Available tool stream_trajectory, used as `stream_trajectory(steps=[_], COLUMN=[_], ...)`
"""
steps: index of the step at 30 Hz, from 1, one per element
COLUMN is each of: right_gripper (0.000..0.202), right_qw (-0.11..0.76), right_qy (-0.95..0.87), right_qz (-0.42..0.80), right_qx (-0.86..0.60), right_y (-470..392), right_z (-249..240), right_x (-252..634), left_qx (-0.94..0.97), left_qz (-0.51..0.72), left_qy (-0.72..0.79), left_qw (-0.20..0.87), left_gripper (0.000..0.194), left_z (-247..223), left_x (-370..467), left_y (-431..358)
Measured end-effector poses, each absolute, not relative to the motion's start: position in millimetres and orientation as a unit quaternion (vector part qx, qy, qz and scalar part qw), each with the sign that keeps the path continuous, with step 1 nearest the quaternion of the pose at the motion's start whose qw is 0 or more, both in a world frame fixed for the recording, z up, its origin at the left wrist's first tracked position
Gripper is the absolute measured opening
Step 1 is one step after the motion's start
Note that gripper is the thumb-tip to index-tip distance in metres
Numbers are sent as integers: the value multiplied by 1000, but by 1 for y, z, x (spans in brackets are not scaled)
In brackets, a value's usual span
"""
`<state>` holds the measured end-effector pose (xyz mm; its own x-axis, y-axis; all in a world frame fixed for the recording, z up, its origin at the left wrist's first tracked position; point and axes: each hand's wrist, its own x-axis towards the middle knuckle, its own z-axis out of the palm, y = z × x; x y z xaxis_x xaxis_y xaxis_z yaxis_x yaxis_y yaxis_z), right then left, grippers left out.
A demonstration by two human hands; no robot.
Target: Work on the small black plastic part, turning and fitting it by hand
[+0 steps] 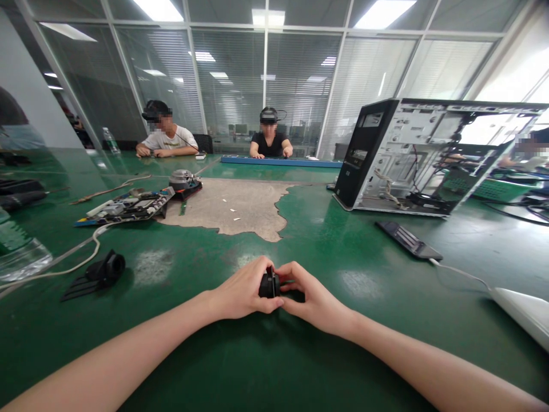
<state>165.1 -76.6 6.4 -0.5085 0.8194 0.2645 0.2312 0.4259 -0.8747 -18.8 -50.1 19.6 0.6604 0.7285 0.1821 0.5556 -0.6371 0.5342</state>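
A small round black part [269, 284] is held between both hands, just above the green table [240, 366] at the middle of the view. My left hand [244, 289] wraps round its left side, thumb below and fingers above. From the right, my right hand [311, 294] grips its edge with bent fingers and thumb. The fingertips of the two hands nearly meet at the part. Its exact kind is too small to tell, and the fingers hide some of it.
An open computer case [364, 154] stands at the right, with a black slotted piece [407, 240] before it. A circuit board [128, 206], a black bracket [100, 272] and a bottle [19, 246] lie left. Two people [169, 137] sit across the table.
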Motion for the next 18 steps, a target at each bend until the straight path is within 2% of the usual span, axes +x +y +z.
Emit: stream_trajectory(steps=[3,10,18], right_gripper=[35,24,34], right_qw=[357,351,334], right_qy=[-770,-747,-830], right_qz=[405,450,298], right_qx=[-339,-341,-333], right_y=[-77,-76,-79], right_z=[8,10,10], right_x=[166,166,168], left_qx=[885,882,883], left_qz=[201,199,200], left_qy=[357,364,361], left_qw=[220,221,224], left_gripper=[40,40,40], left_z=[18,19,18], left_x=[-19,-18,-19], left_y=[-50,-50,-50])
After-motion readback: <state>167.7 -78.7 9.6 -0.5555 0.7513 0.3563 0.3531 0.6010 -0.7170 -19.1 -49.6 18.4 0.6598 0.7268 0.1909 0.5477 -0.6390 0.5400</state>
